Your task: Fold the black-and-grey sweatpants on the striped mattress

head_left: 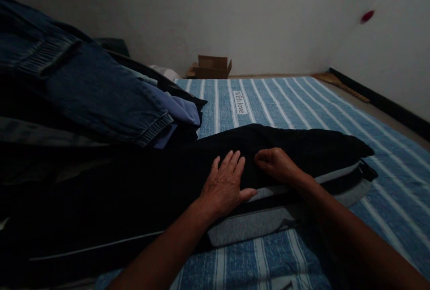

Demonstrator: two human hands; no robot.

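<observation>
White walls closed off the dim room behind a striped blue mattress [302, 115] that lay on the floor under both hands. Across it, directly beneath the hands, stretched a black garment [289, 147] with grey panels at its near edge, running from the far left to just past the right hand. The left hand [224, 185] lay flat on the black cloth, fingers spread and pressing down, gripping nothing. Just beside it, the right hand [277, 164] rested on the same garment with its fingers curled in, pinching a fold of the cloth; how firm the pinch was could not be told in the low light.

Left of the left hand, and higher, a pile of clothes [101, 97] rose from the mattress, with jeans [90, 88] on top and a lilac piece [181, 108] under them. Beyond the hands, a white label [239, 102] reading "With love" sat on the mattress. Farther off, against the wall, stood a small open cardboard box [211, 67]. Far to the right of the right hand, a dark skirting [386, 104] ran along the wall.
</observation>
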